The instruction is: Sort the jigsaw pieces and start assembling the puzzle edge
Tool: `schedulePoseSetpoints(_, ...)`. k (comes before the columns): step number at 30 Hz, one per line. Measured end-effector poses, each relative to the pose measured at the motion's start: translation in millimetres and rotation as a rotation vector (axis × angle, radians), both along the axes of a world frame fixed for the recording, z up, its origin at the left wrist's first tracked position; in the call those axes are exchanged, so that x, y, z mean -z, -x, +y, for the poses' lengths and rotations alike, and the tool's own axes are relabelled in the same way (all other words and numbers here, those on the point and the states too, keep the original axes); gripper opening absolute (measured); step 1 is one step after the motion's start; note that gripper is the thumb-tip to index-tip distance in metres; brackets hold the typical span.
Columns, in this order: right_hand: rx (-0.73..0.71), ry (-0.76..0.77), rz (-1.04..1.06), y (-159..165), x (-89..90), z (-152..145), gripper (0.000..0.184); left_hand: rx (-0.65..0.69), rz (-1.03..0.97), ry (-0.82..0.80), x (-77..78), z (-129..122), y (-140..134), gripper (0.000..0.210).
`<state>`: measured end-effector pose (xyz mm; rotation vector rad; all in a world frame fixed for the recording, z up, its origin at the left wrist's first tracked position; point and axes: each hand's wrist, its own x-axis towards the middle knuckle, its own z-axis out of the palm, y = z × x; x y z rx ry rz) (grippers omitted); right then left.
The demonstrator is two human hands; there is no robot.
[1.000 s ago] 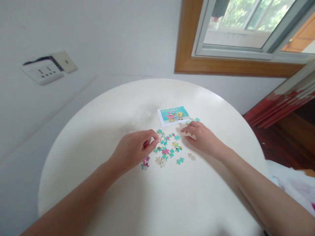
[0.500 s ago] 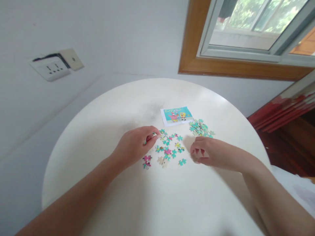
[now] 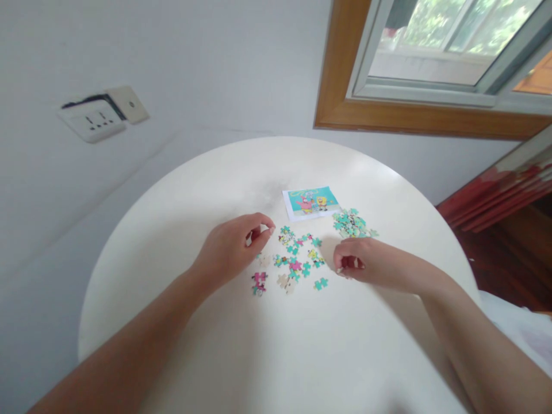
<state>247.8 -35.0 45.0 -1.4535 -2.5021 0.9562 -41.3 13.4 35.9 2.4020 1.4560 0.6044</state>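
My left hand (image 3: 235, 244) hovers at the left side of the scattered jigsaw pieces (image 3: 295, 264), thumb and index finger brought together; whatever may be between them is too small to see. Curled fingers close my right hand (image 3: 356, 257) at the right side of those pieces, and its fingertips are partly hidden. Just beyond the right hand lies a heap of turquoise and pale puzzle pieces (image 3: 350, 223). Pink joined pieces (image 3: 259, 283) lie below the left hand, near a cream piece (image 3: 264, 260). A turquoise piece (image 3: 321, 284) lies apart at the front.
A picture card (image 3: 313, 202) with two cartoon figures lies behind the pieces on the round white table (image 3: 276, 345). Wall sockets (image 3: 97, 119) are at the left. A wood-framed window (image 3: 425, 118) and a red curtain (image 3: 487, 190) are at the right.
My left hand has moved slightly left and away from me, uncovering a cream piece beneath it. The right hand's fingers have curled in more, with the hand nearly in place.
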Motion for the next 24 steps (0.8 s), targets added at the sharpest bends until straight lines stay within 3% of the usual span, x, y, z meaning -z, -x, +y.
schedulePoseSetpoints(7,0.134,-0.276,0.037,8.2,8.4,9.1,0.022,-0.009,-0.009,-0.007,-3.5,-1.8,2.3,0.023)
schedulePoseSetpoints(13,0.049,-0.232,0.068,2.6,10.1,7.9,0.02,0.001,-0.016,-0.016,-4.2,-2.3,2.4,0.024)
schedulePoseSetpoints(24,0.078,-0.22,0.014,0.9,7.7,7.5,0.017,-0.016,-0.031,-0.015,-2.7,-0.2,5.1,0.023)
